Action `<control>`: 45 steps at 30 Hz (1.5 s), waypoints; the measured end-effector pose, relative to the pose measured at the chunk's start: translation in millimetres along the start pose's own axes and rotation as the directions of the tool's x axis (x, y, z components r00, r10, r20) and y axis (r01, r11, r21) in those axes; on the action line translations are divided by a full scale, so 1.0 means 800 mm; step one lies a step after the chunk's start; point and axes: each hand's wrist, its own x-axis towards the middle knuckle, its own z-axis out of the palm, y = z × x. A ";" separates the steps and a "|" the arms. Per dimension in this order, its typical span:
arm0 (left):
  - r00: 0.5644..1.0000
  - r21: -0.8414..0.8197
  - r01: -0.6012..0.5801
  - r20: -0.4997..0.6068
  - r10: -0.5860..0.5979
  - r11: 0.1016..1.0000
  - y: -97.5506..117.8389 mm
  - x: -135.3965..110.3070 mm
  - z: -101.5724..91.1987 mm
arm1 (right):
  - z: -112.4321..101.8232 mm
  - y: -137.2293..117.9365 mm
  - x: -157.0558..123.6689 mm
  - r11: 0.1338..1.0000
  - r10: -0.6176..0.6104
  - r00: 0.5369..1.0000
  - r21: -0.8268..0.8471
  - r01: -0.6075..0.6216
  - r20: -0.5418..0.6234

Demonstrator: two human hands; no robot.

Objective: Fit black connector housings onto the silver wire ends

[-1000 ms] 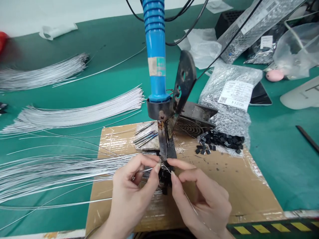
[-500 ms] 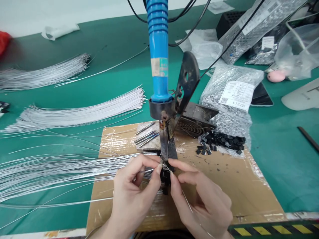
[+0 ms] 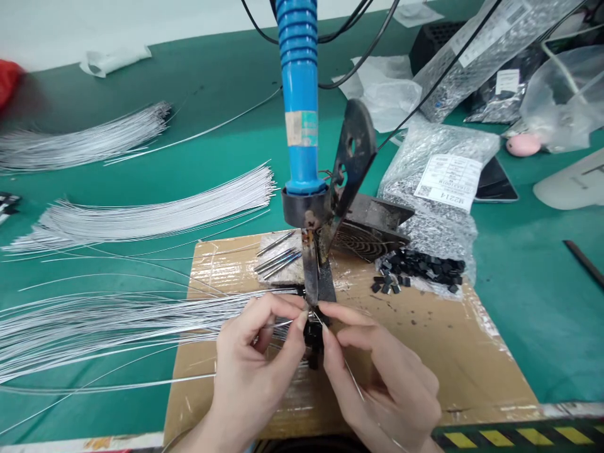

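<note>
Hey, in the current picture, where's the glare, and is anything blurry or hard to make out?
Head view: bright glare streaks the shiny cardboard, with glints on the bubble-wrap bag; head view: the red thing at the left edge looks soft; head view: details between the fingertips of the left hand and right hand are too small to tell.

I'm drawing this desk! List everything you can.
Flat table: one, green, underneath
Ribbed handle: one, blue, top centre
Holed metal bracket: one, dark, beside handle
Wire bundles: three, whitish, left
Flat cardboard: one, brown, lower centre
Rectangular pieces: many, black, right
Bubble-wrap packages: two, clear, right
Smooth oval: one, pink, right
Tapered container: one, whitish, right
Papery scraps: several, white, far side
Grilled frame: one, dark, centre right
Thin wire: one, silvery, in right hand
Left hand: one, bare, lower centre
Right hand: one, bare, alongside
</note>
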 end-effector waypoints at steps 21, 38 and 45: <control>0.996 0.066 -0.080 -0.023 0.081 0.995 -0.006 -0.002 0.002 | 0.002 0.000 -0.003 1.000 -0.022 1.000 0.001 0.022 -0.008; 0.998 0.053 -0.056 0.000 0.056 0.997 -0.003 -0.004 0.000 | 0.004 0.000 0.002 0.999 -0.031 0.999 0.010 0.031 -0.026; 0.998 0.078 -0.060 -0.002 0.061 0.995 -0.003 -0.004 0.000 | 0.003 0.002 0.002 1.000 -0.013 1.000 0.008 0.014 -0.015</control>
